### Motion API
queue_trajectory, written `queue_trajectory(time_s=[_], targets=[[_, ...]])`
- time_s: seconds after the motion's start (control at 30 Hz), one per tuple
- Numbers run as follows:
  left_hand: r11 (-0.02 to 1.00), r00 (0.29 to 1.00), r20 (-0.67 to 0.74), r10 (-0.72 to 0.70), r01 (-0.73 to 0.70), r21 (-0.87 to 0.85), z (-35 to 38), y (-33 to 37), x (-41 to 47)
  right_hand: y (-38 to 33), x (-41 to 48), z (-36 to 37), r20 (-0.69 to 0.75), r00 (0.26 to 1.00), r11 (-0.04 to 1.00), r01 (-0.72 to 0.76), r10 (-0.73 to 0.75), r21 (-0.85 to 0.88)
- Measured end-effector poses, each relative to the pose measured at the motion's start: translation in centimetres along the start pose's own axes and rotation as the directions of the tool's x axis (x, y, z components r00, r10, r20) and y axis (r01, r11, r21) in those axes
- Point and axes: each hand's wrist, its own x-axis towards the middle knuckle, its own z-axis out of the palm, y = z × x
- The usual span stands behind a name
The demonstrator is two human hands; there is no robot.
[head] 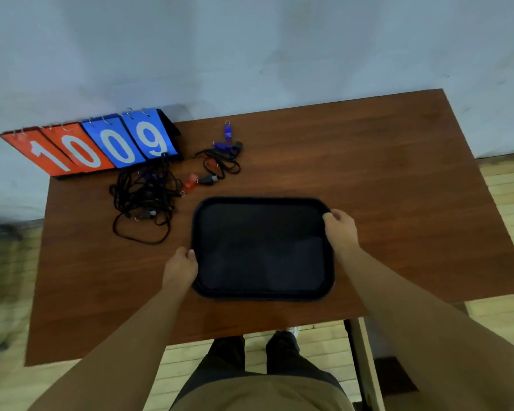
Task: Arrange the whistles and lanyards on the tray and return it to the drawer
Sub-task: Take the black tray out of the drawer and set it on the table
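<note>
A black rectangular tray (261,203) lies on the brown table with nothing in it. My left hand (181,266) grips its left rim near the front corner. My right hand (340,229) grips its right rim near the far corner. Beyond the tray to the left lies a tangle of black lanyards (144,200). A red whistle (190,181) and a black whistle (207,180) rest just past the tray's far left corner. Further back are two blue whistles (227,132), a smaller lanyard bundle (220,164) and another black whistle (238,146).
A flip scoreboard (92,146) with red and blue cards reading 1 0 0 9 stands at the table's far left corner against the pale wall. The brown table (398,203) ends near my legs. Wooden floor lies beyond its right and left edges.
</note>
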Motion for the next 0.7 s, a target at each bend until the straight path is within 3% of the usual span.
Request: queue_trajectory(time_s=[0.33,0.47,0.7], targets=[[0.996,0.999,-0.014,-0.05,0.049,-0.071,1.0,-1.1,-2.6,-1.2,1.1,0.4,0.155,0.985,0.974,0.106,-0.075,-0.201],[0.995,0.998,-0.012,-0.055,0.054,-0.084,-0.5,-0.4,-2.9,-1.6,0.8,0.5,0.153,0.974,0.917,0.212,-0.168,-0.337],[0.983,0.988,-0.13,0.077,-0.097,-0.154,-5.8,2.3,-2.2,-7.3,-2.6,4.3,0.233,0.895,0.783,0.446,-0.381,-0.433]])
